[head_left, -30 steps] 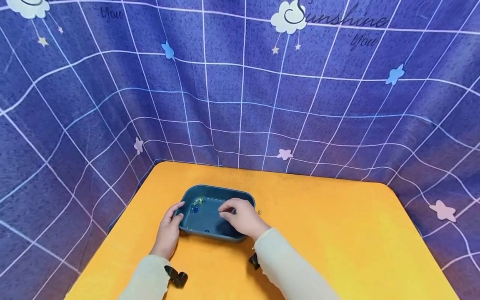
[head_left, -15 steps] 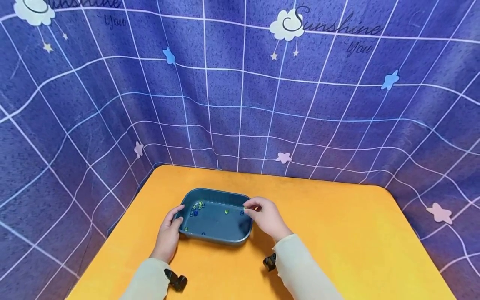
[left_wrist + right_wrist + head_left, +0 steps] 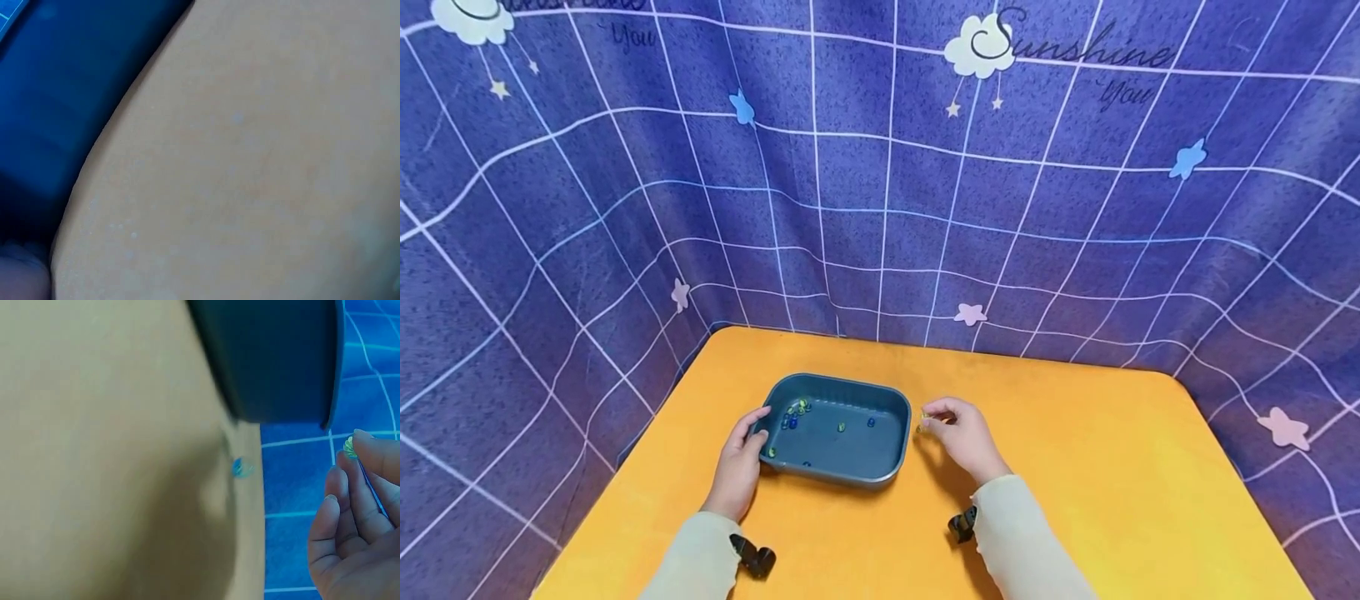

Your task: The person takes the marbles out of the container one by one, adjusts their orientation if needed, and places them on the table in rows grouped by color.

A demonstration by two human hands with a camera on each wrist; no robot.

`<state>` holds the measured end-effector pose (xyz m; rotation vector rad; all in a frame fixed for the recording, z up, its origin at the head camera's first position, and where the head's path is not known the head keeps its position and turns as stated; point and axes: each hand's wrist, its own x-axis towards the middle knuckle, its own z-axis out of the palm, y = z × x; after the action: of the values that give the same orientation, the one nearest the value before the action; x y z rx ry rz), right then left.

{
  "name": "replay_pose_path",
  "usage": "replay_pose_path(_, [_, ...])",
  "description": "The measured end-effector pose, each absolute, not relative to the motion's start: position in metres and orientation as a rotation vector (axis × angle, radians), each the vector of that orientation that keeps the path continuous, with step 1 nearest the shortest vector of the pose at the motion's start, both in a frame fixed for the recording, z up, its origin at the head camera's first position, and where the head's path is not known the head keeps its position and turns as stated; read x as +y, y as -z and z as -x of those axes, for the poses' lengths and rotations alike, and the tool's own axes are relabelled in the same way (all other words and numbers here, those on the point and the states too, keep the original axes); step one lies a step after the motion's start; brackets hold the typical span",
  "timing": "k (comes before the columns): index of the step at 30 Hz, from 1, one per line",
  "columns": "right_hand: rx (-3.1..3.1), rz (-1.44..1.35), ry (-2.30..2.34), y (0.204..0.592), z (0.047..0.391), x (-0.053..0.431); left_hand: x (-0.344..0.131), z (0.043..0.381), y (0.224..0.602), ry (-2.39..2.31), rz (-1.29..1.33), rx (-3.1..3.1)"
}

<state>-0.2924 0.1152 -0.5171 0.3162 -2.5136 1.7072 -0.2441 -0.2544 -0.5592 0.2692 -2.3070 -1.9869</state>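
From my end I have the right hand [image 3: 964,435] just beyond the right end of the dark blue tray [image 3: 835,454], thumb and fingertip brought together on a yellow-green marble [image 3: 349,447], with the remaining fingers loosely bent. Near those fingers a loose marble [image 3: 242,467] sits on the orange worktop [image 3: 1075,467], just beside the tray's end wall. My left hand [image 3: 736,467] grips the tray's left end, the thumb over the rim; how firmly the fingers close there I can't tell, since my left wrist view is mostly worktop. Inside the tray I see a cluster of marbles [image 3: 793,413] toward the far left corner, a green marble [image 3: 772,452] in the near left one, and a yellow-green one and a blue marble [image 3: 871,422] apart on the floor.
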Motion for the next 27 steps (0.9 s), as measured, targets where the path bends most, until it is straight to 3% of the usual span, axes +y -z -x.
replay_pose_path(27, [-2.76,-0.126,-1.575,0.555,0.304,0.136,-0.257,0.244,0.561,1.973,-0.26,-2.308])
